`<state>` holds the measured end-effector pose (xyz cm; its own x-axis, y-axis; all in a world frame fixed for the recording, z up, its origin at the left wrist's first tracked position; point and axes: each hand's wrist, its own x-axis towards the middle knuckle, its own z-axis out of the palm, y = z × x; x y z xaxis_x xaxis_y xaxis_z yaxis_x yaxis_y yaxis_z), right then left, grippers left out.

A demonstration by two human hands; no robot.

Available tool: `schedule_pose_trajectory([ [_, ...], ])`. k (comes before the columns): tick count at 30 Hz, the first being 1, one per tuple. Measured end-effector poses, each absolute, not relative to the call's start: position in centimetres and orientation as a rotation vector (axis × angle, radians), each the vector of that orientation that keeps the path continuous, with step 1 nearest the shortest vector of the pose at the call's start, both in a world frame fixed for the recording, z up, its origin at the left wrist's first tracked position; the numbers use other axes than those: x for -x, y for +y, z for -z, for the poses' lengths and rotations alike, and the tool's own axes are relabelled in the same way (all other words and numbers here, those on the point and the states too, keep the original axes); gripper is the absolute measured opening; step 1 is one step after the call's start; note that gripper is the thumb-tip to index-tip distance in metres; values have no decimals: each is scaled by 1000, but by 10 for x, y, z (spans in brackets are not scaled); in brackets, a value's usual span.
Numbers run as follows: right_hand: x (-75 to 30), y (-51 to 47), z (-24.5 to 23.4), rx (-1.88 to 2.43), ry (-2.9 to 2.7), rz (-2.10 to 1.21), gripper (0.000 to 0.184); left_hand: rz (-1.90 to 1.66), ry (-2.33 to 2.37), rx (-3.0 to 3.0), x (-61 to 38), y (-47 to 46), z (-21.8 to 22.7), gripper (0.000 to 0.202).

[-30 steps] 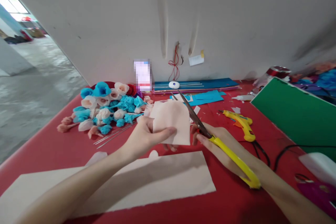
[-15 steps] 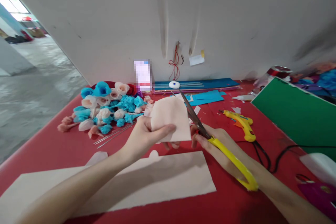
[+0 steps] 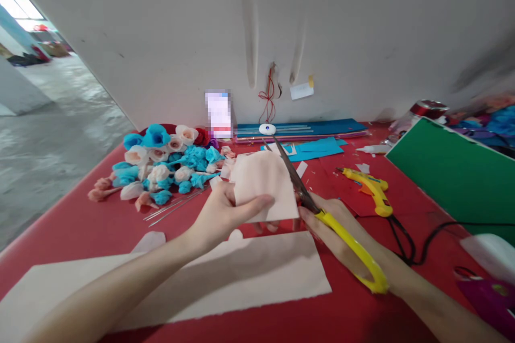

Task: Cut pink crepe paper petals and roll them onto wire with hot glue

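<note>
The pale pink paper piece (image 3: 263, 182) is held up in the middle of the frame, above the red table (image 3: 80, 225) and not touching it. The left hand (image 3: 221, 214) is pinched on its lower left part, thumb on the front and the other fingers behind. The right hand (image 3: 341, 230) is closed around the yellow handles of the scissors (image 3: 322, 213), and the dark blades run along the right edge of the piece, slightly parted as far as I can see. The two hands are close together but do not touch. Below them a long strip of the same paper (image 3: 241, 273) lies flat, and a heap of blue and pink paper flowers (image 3: 164, 163) sits at the left. A yellow glue gun (image 3: 372, 187) lies at the right. I think the danger is the left fingers behind the paper: they are hidden from the person and near the blades, so a cut could nick them. The thin paper may also fold between the blades and tear instead of cutting clean.
</note>
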<state>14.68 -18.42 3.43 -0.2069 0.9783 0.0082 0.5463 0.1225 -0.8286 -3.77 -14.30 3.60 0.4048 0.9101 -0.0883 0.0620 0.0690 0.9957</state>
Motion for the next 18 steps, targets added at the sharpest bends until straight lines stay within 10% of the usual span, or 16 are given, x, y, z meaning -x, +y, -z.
schedule_pose_trajectory([
  [18, -147, -186, -29, 1473, -1767, -921, 21, -874, 757, -1336, 48, -127, -18, 27],
])
